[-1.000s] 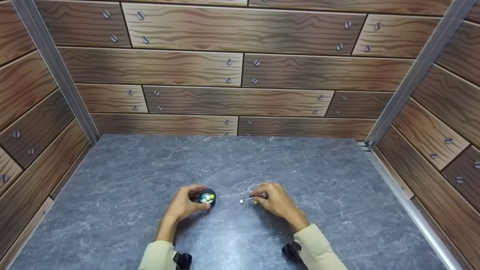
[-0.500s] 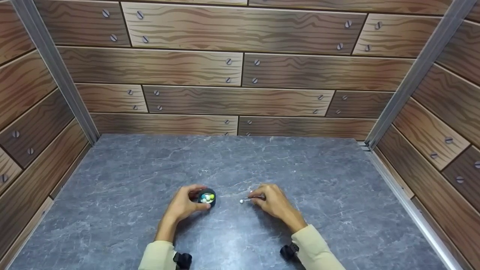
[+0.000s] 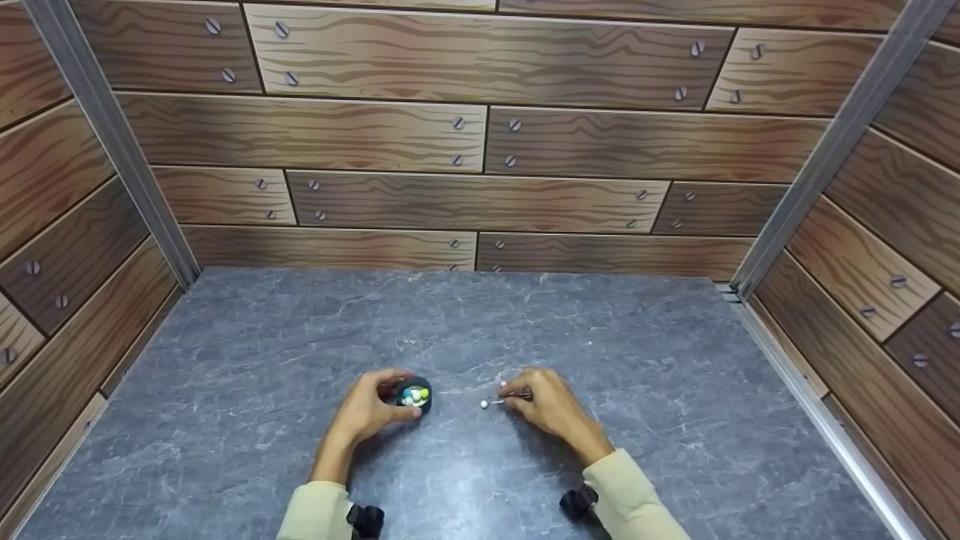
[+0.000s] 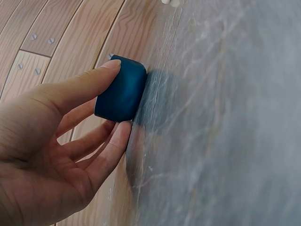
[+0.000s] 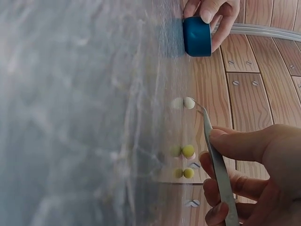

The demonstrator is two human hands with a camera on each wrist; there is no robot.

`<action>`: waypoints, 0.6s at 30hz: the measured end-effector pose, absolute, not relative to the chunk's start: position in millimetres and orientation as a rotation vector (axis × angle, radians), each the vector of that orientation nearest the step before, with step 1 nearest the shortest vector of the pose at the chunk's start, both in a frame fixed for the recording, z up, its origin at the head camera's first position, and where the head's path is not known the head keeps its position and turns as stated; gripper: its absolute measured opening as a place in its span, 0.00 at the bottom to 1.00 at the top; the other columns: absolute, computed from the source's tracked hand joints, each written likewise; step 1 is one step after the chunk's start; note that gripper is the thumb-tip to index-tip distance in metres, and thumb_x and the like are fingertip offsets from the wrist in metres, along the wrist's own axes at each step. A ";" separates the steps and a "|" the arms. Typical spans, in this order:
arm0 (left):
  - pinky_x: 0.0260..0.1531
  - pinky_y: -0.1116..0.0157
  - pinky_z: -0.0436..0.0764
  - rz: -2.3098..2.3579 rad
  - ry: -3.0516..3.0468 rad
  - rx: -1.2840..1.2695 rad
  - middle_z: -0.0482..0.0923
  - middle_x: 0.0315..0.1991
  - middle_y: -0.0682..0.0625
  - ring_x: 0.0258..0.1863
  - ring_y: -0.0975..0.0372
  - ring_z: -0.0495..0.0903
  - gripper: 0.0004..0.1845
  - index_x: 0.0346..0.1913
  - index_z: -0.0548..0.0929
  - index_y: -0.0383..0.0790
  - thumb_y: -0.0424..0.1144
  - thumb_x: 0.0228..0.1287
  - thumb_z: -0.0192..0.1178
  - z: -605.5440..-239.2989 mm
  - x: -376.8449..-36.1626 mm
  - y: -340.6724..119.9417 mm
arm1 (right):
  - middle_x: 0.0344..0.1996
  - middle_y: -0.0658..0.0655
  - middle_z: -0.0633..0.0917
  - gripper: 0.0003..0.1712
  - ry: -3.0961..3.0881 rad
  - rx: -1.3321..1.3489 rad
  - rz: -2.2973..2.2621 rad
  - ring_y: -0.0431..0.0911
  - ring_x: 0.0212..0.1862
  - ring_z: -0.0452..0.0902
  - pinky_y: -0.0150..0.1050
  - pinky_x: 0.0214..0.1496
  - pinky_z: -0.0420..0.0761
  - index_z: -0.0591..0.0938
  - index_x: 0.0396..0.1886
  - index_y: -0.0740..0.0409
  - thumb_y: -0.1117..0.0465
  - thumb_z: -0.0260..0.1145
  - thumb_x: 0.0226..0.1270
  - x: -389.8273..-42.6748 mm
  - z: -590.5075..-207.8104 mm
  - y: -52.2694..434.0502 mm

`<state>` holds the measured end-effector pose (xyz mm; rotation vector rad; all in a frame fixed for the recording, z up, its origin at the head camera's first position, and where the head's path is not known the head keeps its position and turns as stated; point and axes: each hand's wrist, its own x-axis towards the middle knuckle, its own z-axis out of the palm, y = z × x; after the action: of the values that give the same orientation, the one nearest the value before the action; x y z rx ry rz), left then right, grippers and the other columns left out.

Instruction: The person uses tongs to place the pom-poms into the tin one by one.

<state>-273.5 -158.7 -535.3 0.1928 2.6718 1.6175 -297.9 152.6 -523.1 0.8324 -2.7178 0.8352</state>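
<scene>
Sideways over the grey table (image 3: 480, 322), bent-tip tweezers (image 5: 221, 174) jut left from the right hand (image 3: 553, 405), which pinches their shaft, tips at a white bead (image 5: 189, 103); the left hand (image 3: 365, 411) grips an upright blue cup (image 4: 124, 92) holding coloured beads (image 3: 416, 394).

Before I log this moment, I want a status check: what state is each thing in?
Blue cup: upright on the table, open-topped, balls inside.
Left hand: holding the cup.
Right hand: holding the tweezers.
Tweezers: tips at the white ball; whether closed on it is unclear.
White ball: on the table.
Two yellow balls: on the table, apart.
</scene>
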 end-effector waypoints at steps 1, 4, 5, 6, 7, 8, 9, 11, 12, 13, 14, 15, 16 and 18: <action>0.60 0.47 0.81 1.619 2.668 0.187 0.87 0.56 0.40 0.56 0.47 0.84 0.30 0.58 0.86 0.39 0.35 0.49 0.82 -535.3 -273.5 -158.4 | 0.33 0.53 0.91 0.08 -2.722 0.832 0.835 0.46 0.35 0.85 0.39 0.38 0.82 0.94 0.37 0.53 0.66 0.78 0.58 -297.9 -523.2 152.8; 0.60 0.47 0.80 1.621 2.667 0.179 0.87 0.56 0.40 0.57 0.47 0.84 0.30 0.58 0.86 0.40 0.35 0.49 0.82 -535.5 -273.7 -157.7 | 0.34 0.53 0.91 0.07 -2.731 0.829 0.833 0.47 0.36 0.86 0.39 0.39 0.82 0.94 0.37 0.54 0.66 0.78 0.58 -297.6 -522.9 152.9; 0.60 0.47 0.81 1.621 2.665 0.175 0.86 0.56 0.40 0.57 0.47 0.84 0.30 0.59 0.86 0.40 0.35 0.49 0.82 -535.4 -273.6 -157.4 | 0.35 0.54 0.92 0.07 -2.740 0.824 0.840 0.47 0.37 0.86 0.38 0.40 0.82 0.94 0.37 0.54 0.66 0.77 0.58 -297.4 -522.5 152.8; 0.60 0.47 0.81 1.620 2.663 0.170 0.86 0.56 0.40 0.57 0.47 0.84 0.30 0.59 0.86 0.40 0.35 0.49 0.82 -535.6 -273.5 -157.1 | 0.35 0.54 0.92 0.07 -2.746 0.823 0.846 0.47 0.37 0.86 0.38 0.39 0.82 0.94 0.37 0.54 0.66 0.77 0.58 -297.2 -522.1 153.1; 0.60 0.47 0.81 1.621 2.660 0.166 0.86 0.56 0.40 0.57 0.48 0.84 0.30 0.59 0.86 0.40 0.34 0.49 0.81 -535.2 -273.2 -156.8 | 0.35 0.54 0.92 0.07 -2.751 0.822 0.852 0.47 0.37 0.86 0.38 0.40 0.82 0.94 0.37 0.54 0.66 0.77 0.59 -296.9 -521.8 153.1; 0.60 0.47 0.81 1.621 2.657 0.161 0.86 0.57 0.40 0.57 0.48 0.84 0.30 0.59 0.86 0.40 0.34 0.49 0.81 -535.2 -273.2 -156.7 | 0.36 0.55 0.92 0.07 -2.755 0.820 0.857 0.47 0.37 0.86 0.38 0.40 0.83 0.94 0.37 0.54 0.66 0.77 0.59 -296.6 -521.4 153.2; 0.60 0.47 0.81 1.622 2.654 0.156 0.86 0.57 0.40 0.57 0.48 0.84 0.30 0.59 0.85 0.40 0.34 0.49 0.81 -535.0 -273.2 -156.6 | 0.36 0.55 0.92 0.07 -2.756 0.820 0.863 0.47 0.38 0.86 0.38 0.40 0.83 0.94 0.37 0.54 0.66 0.77 0.59 -296.3 -521.1 153.4; 0.60 0.48 0.81 1.620 2.650 0.148 0.85 0.58 0.40 0.57 0.48 0.83 0.31 0.59 0.85 0.40 0.34 0.50 0.81 -534.7 -273.1 -156.4 | 0.36 0.55 0.92 0.07 -2.758 0.822 0.871 0.47 0.38 0.87 0.38 0.40 0.83 0.94 0.37 0.54 0.66 0.77 0.59 -295.7 -520.4 153.9; 0.60 0.47 0.81 1.618 2.650 0.147 0.85 0.58 0.40 0.57 0.48 0.83 0.30 0.59 0.85 0.40 0.34 0.50 0.81 -534.7 -273.2 -156.4 | 0.36 0.55 0.92 0.07 -2.755 0.826 0.867 0.47 0.38 0.86 0.37 0.39 0.83 0.94 0.37 0.54 0.66 0.77 0.59 -295.4 -520.2 154.1; 0.60 0.47 0.81 1.617 2.650 0.146 0.85 0.58 0.40 0.57 0.48 0.83 0.30 0.59 0.85 0.40 0.34 0.50 0.81 -534.7 -273.2 -156.4 | 0.35 0.55 0.92 0.07 -2.753 0.827 0.866 0.46 0.37 0.86 0.37 0.39 0.83 0.94 0.37 0.54 0.65 0.77 0.59 -295.3 -520.1 154.0; 0.60 0.47 0.80 1.616 2.651 0.146 0.85 0.58 0.40 0.58 0.48 0.83 0.30 0.59 0.85 0.40 0.34 0.50 0.81 -534.6 -273.2 -156.4 | 0.35 0.54 0.92 0.06 -2.750 0.827 0.866 0.46 0.37 0.86 0.37 0.39 0.82 0.94 0.37 0.53 0.65 0.77 0.59 -295.1 -519.5 153.8; 0.61 0.47 0.80 1.614 2.653 0.143 0.85 0.58 0.40 0.58 0.48 0.83 0.30 0.59 0.86 0.40 0.34 0.49 0.81 -534.5 -273.1 -156.4 | 0.34 0.54 0.92 0.06 -2.745 0.829 0.863 0.45 0.36 0.86 0.36 0.38 0.82 0.94 0.37 0.53 0.65 0.77 0.59 -295.1 -519.2 153.5; 0.61 0.47 0.80 1.613 2.654 0.141 0.86 0.57 0.41 0.58 0.48 0.83 0.30 0.59 0.86 0.41 0.34 0.49 0.81 -534.5 -273.0 -156.5 | 0.34 0.54 0.92 0.06 -2.743 0.830 0.865 0.44 0.36 0.85 0.35 0.38 0.82 0.94 0.37 0.53 0.65 0.77 0.59 -295.1 -518.6 153.1; 0.61 0.47 0.80 1.612 2.657 0.138 0.86 0.57 0.41 0.58 0.48 0.84 0.30 0.59 0.86 0.41 0.34 0.49 0.81 -534.3 -272.8 -156.7 | 0.33 0.54 0.92 0.07 -2.737 0.827 0.874 0.43 0.35 0.84 0.34 0.37 0.81 0.94 0.37 0.53 0.65 0.77 0.59 -295.2 -517.1 152.1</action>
<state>-272.8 -156.7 -534.3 0.1385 2.6574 1.6123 -295.2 152.1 -517.1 0.8269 -2.7369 0.8744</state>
